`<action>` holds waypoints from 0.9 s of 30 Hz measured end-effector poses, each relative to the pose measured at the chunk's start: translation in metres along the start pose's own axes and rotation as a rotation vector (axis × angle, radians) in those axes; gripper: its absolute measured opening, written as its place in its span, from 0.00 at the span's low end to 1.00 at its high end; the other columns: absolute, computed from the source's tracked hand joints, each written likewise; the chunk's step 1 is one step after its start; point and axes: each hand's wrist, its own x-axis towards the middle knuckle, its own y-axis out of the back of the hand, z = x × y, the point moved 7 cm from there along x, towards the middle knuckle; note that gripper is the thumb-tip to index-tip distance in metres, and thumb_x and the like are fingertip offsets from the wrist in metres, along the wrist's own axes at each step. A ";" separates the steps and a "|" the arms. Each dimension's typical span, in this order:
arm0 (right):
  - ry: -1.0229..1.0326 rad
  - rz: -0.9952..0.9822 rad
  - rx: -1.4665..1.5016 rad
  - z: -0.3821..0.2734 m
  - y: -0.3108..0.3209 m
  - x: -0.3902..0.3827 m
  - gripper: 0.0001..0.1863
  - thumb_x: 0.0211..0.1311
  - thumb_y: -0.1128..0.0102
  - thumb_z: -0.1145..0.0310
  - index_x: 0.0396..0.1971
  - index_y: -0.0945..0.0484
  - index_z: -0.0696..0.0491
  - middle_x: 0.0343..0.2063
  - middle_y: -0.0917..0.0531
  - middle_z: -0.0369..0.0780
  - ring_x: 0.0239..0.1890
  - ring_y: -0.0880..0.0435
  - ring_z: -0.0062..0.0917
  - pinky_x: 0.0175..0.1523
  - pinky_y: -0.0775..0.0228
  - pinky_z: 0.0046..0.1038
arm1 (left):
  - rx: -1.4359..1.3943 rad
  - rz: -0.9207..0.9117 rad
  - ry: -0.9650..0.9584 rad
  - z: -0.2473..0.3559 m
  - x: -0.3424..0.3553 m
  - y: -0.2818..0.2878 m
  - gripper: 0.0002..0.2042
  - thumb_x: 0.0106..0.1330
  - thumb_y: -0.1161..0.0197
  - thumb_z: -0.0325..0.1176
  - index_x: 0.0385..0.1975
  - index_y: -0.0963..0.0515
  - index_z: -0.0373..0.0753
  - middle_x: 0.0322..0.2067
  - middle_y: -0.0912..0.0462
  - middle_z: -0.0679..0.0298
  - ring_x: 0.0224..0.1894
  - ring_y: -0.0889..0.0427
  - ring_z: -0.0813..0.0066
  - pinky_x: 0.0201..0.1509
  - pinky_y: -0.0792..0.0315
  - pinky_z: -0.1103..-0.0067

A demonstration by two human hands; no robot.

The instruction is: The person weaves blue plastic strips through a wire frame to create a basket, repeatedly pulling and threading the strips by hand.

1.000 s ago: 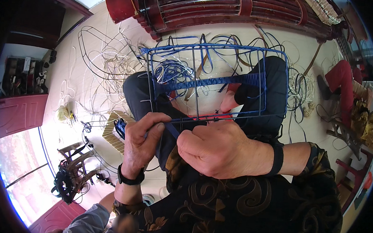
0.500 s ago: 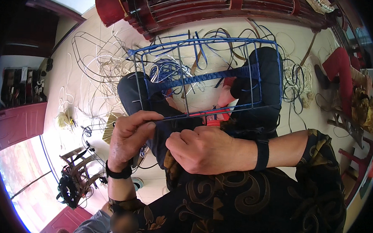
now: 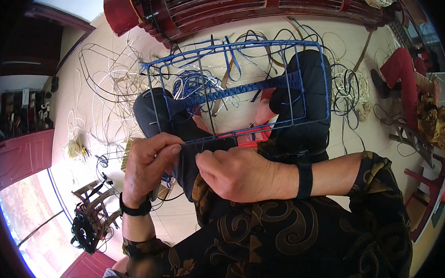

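1. Nearest, the body is covered by a black shirt patterned with brown and gold scrolls and flowers; a black band is worn on each wrist.
2. The left hand is placed at the near left corner of a rectangular wire frame, partly wrapped in blue strip; its grip is narrowed, with the frame's near rod pinched between thumb and forefinger.
3. The right hand is held just beside it, below the same rod; its grip is closed, fingers curled in, and whether anything is held inside cannot be told.
4. The frame is set over the thighs and knees, which are clothed in dark trousers; its middle is crossed by a band of woven blue strip.
5. Below the near rod, a bright red object is seen, partly hidden.
6. On the pale tiled floor beyond, a tangled heap of blue and white strips is seen through the frame; to the right, loose coils of cream cord are spread.
7. At far right, a leg in red trousers is shown, belonging to another person.
8. Farthest, the top is filled by a slatted, dark red wooden settee.
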 end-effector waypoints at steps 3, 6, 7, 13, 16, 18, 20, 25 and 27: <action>-0.075 -0.006 -0.019 0.007 0.000 -0.003 0.11 0.58 0.36 0.70 0.36 0.23 0.61 0.27 0.27 0.38 0.20 0.21 0.25 0.21 0.29 0.26 | 0.018 0.006 0.033 -0.002 -0.002 0.001 0.06 0.71 0.40 0.27 0.36 0.18 0.32 0.19 0.21 0.69 0.21 0.23 0.84 0.25 0.32 0.84; -0.272 -0.062 0.033 0.015 -0.004 -0.010 0.12 0.63 0.38 0.65 0.39 0.24 0.58 0.25 0.21 0.41 0.20 0.17 0.32 0.23 0.26 0.33 | 0.095 0.026 -0.033 0.001 0.001 0.001 0.05 0.70 0.39 0.28 0.36 0.18 0.33 0.19 0.22 0.67 0.21 0.23 0.83 0.25 0.32 0.81; -0.368 -0.063 0.127 0.020 -0.004 -0.012 0.12 0.64 0.38 0.64 0.38 0.24 0.57 0.23 0.20 0.43 0.21 0.16 0.36 0.25 0.26 0.37 | 0.108 0.034 0.001 0.004 0.000 0.001 0.05 0.68 0.38 0.28 0.36 0.19 0.33 0.18 0.23 0.65 0.21 0.23 0.82 0.26 0.32 0.80; -0.636 -0.162 0.561 0.041 -0.016 -0.020 0.10 0.66 0.38 0.64 0.32 0.22 0.56 0.20 0.18 0.45 0.24 0.16 0.42 0.29 0.28 0.43 | 0.066 0.014 0.007 0.003 -0.001 -0.001 0.05 0.70 0.39 0.28 0.37 0.19 0.32 0.20 0.23 0.67 0.23 0.25 0.83 0.28 0.31 0.81; -0.865 -0.334 0.842 0.041 -0.021 -0.021 0.09 0.70 0.42 0.67 0.33 0.23 0.58 0.18 0.17 0.42 0.20 0.16 0.32 0.25 0.27 0.33 | 0.006 -0.002 -0.039 -0.004 0.000 -0.001 0.06 0.72 0.40 0.28 0.39 0.19 0.32 0.20 0.24 0.68 0.24 0.27 0.84 0.28 0.32 0.82; -0.955 -0.376 0.950 0.041 -0.026 -0.026 0.10 0.71 0.44 0.68 0.34 0.24 0.59 0.18 0.17 0.40 0.18 0.16 0.26 0.24 0.27 0.28 | -0.043 -0.034 -0.072 -0.006 0.001 0.000 0.07 0.72 0.40 0.28 0.41 0.19 0.31 0.20 0.25 0.69 0.24 0.29 0.84 0.28 0.32 0.82; -0.930 -0.390 0.960 0.041 -0.028 -0.026 0.10 0.73 0.45 0.68 0.34 0.25 0.60 0.18 0.17 0.38 0.17 0.17 0.21 0.23 0.28 0.24 | -0.072 -0.078 -0.052 -0.006 0.000 -0.001 0.08 0.73 0.42 0.28 0.43 0.19 0.32 0.22 0.25 0.69 0.25 0.29 0.84 0.29 0.34 0.83; -0.936 -0.405 0.981 0.040 -0.032 -0.029 0.10 0.74 0.46 0.68 0.34 0.25 0.60 0.19 0.16 0.38 0.17 0.18 0.19 0.22 0.28 0.22 | -0.021 -0.127 -0.116 0.000 -0.002 0.001 0.10 0.73 0.44 0.30 0.47 0.19 0.34 0.22 0.25 0.70 0.23 0.30 0.85 0.27 0.38 0.84; -0.955 -0.403 0.985 0.039 -0.036 -0.029 0.10 0.74 0.47 0.68 0.34 0.25 0.60 0.19 0.16 0.37 0.17 0.18 0.18 0.22 0.29 0.21 | 0.035 -0.107 -0.147 -0.001 -0.001 0.002 0.11 0.73 0.44 0.29 0.48 0.19 0.35 0.21 0.26 0.70 0.22 0.31 0.85 0.26 0.38 0.84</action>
